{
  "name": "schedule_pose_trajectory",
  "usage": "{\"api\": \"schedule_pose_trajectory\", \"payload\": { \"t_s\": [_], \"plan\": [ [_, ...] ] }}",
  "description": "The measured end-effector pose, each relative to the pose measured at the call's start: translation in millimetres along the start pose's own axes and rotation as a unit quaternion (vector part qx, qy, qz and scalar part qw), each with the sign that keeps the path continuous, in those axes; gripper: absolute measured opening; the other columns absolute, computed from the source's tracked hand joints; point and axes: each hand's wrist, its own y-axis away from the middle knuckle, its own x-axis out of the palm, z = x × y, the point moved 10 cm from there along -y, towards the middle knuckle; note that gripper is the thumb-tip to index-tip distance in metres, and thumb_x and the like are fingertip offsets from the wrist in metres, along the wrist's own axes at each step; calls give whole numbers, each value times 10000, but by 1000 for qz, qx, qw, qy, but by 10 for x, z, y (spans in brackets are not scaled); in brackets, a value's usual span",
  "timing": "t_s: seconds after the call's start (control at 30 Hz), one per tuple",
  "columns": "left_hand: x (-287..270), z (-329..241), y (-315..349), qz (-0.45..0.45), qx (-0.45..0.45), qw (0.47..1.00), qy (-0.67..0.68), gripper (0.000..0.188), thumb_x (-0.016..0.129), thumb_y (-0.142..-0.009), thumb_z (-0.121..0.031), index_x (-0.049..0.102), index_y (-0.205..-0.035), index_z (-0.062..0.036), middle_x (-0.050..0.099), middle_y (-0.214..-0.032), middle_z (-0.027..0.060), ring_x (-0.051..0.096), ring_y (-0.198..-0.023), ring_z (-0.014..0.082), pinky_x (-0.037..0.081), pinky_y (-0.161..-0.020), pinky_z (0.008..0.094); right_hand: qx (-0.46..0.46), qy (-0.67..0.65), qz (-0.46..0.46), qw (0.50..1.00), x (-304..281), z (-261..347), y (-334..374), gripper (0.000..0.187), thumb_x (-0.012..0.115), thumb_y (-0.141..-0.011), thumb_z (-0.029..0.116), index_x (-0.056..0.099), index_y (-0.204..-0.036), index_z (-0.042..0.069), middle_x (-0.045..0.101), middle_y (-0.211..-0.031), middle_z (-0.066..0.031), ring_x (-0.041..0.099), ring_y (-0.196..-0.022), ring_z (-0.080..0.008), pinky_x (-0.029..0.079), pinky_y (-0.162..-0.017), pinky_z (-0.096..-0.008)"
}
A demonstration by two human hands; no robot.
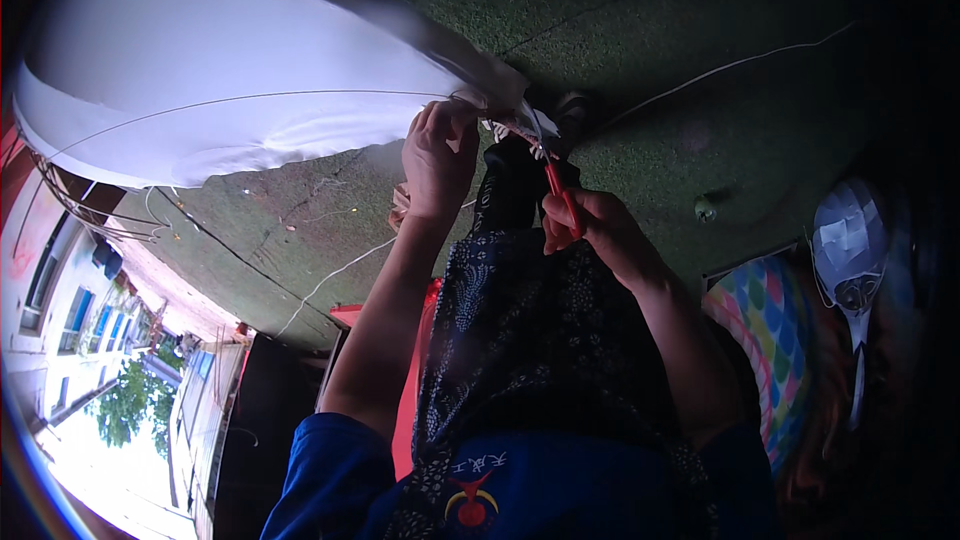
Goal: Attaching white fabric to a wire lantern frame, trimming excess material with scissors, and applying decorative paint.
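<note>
A large form covered in white cloth stretches from the upper left to the middle, tapering toward my hands. My left hand is closed at its narrow end, pinching the cloth's edge. In my right hand is a pair of red-handled scissors. The blades point up and away from me, touching or very near a loose flap of white material just right of my left hand. Whether the blades are apart is too dark to tell. A thin line runs over the white cloth to my left hand.
Green floor covering lies below, crossed by a pale cord. Wire hoops show at the form's lower left. On the right are a multicoloured scale-patterned piece and a white rounded object. A small green object sits on the floor.
</note>
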Motion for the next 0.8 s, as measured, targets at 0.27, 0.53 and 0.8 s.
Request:
{"api": "schedule_pose_trajectory", "payload": {
  "t_s": [0.27,0.53,0.8],
  "plan": [
    [78,125,4,-9,-40,996,78,133,714,-764,-85,621,-856,-62,611,-796,51,587,-679,187,464,-615,298,-25,-12,-36,999,-306,445,-403,453,502,-896,529,492,-733,106,557,-722,-29,584,-649,-121,485,-683,-276],
    [17,13,2,-54,17,998,-22,140,684,-749,-48,637,-873,-93,635,-859,50,599,-778,250,484,-696,343,128,33,50,990,-171,66,-347,502,498,-877,567,499,-699,97,562,-681,-55,597,-610,-134,504,-654,-269],
    [171,175,-40,-28,-21,999,-7,156,661,-753,-105,578,-879,-64,616,-902,82,574,-848,299,479,-713,386,144,-13,84,986,-188,112,-414,490,494,-885,541,488,-670,100,559,-669,-67,594,-601,-151,487,-645,-278]
  ]
}}
